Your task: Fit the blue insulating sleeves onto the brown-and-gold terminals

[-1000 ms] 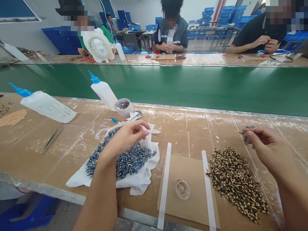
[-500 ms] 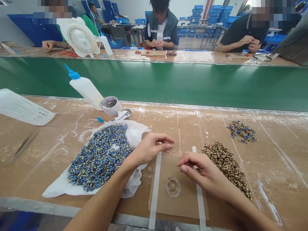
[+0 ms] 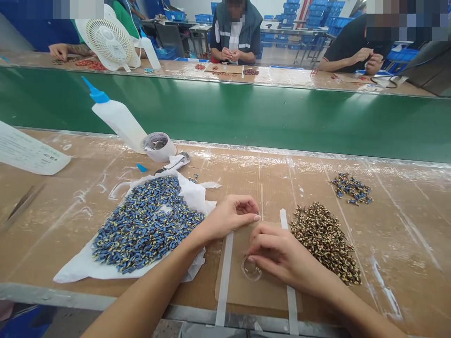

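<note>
L hand (image 3: pixel 234 217) is pinching, prob. on a tiny pc (image 3: pixel 258 216); R hand (image 3: pixel 283 253) is curling at clear dish (image 3: pixel 251 277) on cardboard (image 3: pixel 259 299), grip hidden.

Dish (image 3: pixel 251 273) on card (image 3: pixel 255 296); from it, heap (image 3: pixel 141 237) on paper (image 3: pixel 72 273) at ten o'clock, second heap (image 3: pixel 326 244) at two, tape (image 3: pixel 165 152) at eleven.

a long green belt (image 3: pixel 225 115) crosses the room, glossy with reflected light. beyond the belt stand a brown worktable (image 3: pixel 186 77), stacked blue crates (image 3: pixel 291 19) and a pale wall (image 3: pixel 269 6).
</note>
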Available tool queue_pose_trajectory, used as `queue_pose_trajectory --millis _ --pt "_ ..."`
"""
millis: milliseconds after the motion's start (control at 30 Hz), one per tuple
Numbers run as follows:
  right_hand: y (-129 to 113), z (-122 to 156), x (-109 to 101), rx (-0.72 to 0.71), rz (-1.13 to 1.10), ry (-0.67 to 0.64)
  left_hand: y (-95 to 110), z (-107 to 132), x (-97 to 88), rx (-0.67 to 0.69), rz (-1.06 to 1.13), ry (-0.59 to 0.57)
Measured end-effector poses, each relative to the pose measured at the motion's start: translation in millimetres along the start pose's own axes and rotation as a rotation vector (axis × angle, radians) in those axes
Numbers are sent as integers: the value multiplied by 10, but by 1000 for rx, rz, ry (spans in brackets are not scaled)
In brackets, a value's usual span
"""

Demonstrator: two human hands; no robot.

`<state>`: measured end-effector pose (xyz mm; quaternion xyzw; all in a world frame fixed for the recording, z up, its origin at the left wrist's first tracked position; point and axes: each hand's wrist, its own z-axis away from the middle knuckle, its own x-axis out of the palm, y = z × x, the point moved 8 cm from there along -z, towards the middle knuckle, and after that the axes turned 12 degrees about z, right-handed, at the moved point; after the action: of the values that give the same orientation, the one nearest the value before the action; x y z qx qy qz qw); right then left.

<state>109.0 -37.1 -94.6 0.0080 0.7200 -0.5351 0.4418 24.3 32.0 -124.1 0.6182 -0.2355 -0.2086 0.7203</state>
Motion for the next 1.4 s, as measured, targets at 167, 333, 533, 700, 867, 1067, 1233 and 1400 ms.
queue_pose_trajectory --millis 167,333,533,700,867,1067,1233,1400 --pt "53 32 -92 21 -4 -41 -27 -10 23 12 39 -4" --pt "195 45 -44 143 -179 -46 -33 -15 21 5 38 4" --pt "396 77 -74 343 -477 6 -76 -21 30 -18 60 -8" --pt "518 150 -440 364 -397 326 -149 -32 45 -76 79 -3" --pt "541 276 -670 354 -192 681 -140 -31 50 -57 -16 13" --pt "561 242 -595 341 -93 667 -129 -28 59 -22 -100 8" --pt "590 229 -580 338 -47 653 -116 -30 72 -15 -129 -1" --pt "606 217 -548 325 -44 636 -77 -28 86 -11 -138 -3"
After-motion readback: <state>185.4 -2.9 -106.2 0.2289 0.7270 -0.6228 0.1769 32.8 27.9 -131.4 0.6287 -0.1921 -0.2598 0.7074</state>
